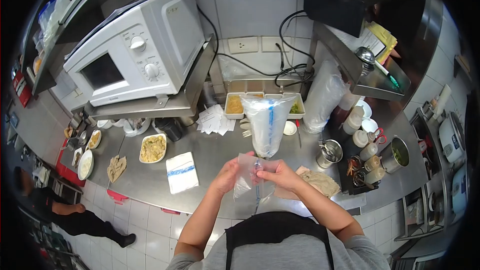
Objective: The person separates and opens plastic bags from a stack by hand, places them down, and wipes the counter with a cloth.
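Observation:
A thin clear plastic bag [244, 187] with a blue printed strip hangs between my hands, over the counter's front edge. My left hand [228, 174] is closed on its left side, the fingers partly behind the film. With thumb and fingers, my right hand [278, 174] pinches the bag's right side. Just beyond stands a thick bundle of clear plastic bags [269, 127] with blue print. A folded beige cloth [320, 182] lies on the counter beside my right forearm. Left of my left hand is a folded white cloth [182, 182] with a blue band.
The steel counter [220, 197] carries a tray of yellowish food [153, 148], paper slips [216, 121], a steel pot [329, 154] and several squeeze bottles [360, 138]. A white microwave [170, 35] sits on a shelf at upper left. Another person [62, 210] stands at far left.

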`<state>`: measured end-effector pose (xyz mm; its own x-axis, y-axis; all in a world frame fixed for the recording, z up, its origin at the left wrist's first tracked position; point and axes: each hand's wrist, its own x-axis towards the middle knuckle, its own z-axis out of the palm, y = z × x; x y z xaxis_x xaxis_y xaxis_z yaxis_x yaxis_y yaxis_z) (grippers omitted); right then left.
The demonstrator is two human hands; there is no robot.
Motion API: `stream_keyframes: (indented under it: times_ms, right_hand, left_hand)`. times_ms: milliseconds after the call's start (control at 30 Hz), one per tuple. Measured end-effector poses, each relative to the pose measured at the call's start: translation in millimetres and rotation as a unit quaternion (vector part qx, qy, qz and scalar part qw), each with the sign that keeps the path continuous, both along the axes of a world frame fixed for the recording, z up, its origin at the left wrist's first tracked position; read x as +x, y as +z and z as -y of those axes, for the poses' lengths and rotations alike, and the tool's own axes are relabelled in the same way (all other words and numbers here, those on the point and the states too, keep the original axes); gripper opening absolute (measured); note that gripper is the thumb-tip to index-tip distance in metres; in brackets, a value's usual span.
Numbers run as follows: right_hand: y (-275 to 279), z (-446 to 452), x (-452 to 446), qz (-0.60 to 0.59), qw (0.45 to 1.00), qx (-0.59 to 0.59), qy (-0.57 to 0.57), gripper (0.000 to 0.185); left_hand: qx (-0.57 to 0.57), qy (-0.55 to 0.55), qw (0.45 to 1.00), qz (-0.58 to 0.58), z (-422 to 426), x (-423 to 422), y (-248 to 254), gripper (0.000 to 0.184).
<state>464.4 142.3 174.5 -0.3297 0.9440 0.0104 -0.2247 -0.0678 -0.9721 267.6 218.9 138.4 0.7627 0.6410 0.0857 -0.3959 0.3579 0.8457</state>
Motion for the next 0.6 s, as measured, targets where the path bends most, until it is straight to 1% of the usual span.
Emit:
stream_keyframes:
  times_ms: [33,67,133,167,233,267,333,367,433,467,500,533,567,600]
  right_hand:
    - [1.3,2.6,3.1,0.020,0.999,0.022,-0.023,0.024]
    - [4.0,4.6,6.0,0.040,0.997,0.044,-0.047,0.024]
    - [29.8,15.4,6.0,-0.018,0.991,0.018,-0.130,0.021]
    - [38.5,18.3,6.9,-0.047,0.984,0.006,-0.170,0.019]
    - [17.8,9.4,24.5,0.020,0.979,0.061,-0.192,0.018]
    - [11.5,6.8,30.1,0.053,0.974,0.087,-0.202,0.019]
    - [2.7,6.2,34.6,0.071,0.972,0.090,-0.205,0.021]
    - [1.0,4.7,35.7,0.081,0.971,0.093,-0.206,0.025]
    - [-5.8,2.2,29.4,0.106,0.973,0.041,-0.201,0.028]
    - [-12.9,2.4,26.0,0.118,0.973,0.014,-0.198,0.030]
    - [-22.1,-1.6,24.5,0.146,0.967,0.027,-0.206,0.035]
    - [-27.5,-3.8,23.9,0.051,0.975,-0.006,-0.218,0.033]
    - [-23.4,-4.8,17.6,-0.045,0.972,-0.041,-0.228,0.031]
    - [-20.6,-5.7,15.2,-0.139,0.959,-0.075,-0.236,0.029]
  left_hand:
    - [0.030,0.015,0.999,-0.023,-0.7,5.4,8.9,0.055]
    - [0.020,0.041,0.999,-0.030,-1.7,9.8,14.1,0.045]
    - [0.001,0.095,0.995,-0.043,-3.5,16.6,19.0,0.025]
    - [0.011,0.104,0.993,-0.050,-4.9,19.1,16.1,0.022]
    - [0.031,0.123,0.990,-0.064,-8.3,23.2,9.0,0.017]
    - [0.061,0.128,0.989,-0.051,-7.0,27.3,13.6,0.018]
    - [0.119,0.140,0.983,-0.027,2.8,34.5,24.7,0.021]
    - [0.107,0.114,0.987,-0.028,6.0,35.9,26.9,0.023]
    - [0.084,0.064,0.994,-0.029,16.5,35.1,23.1,0.031]
    - [0.050,-0.006,0.999,0.010,20.8,35.5,15.1,0.033]
    - [0.016,-0.075,0.996,0.050,24.0,37.6,4.7,0.036]
    - [-0.017,-0.145,0.985,0.089,27.8,41.0,-2.7,0.039]
    - [-0.057,-0.060,0.996,0.024,37.1,50.1,-5.8,0.038]
    - [-0.095,0.025,0.994,-0.040,48.5,63.7,-7.7,0.037]
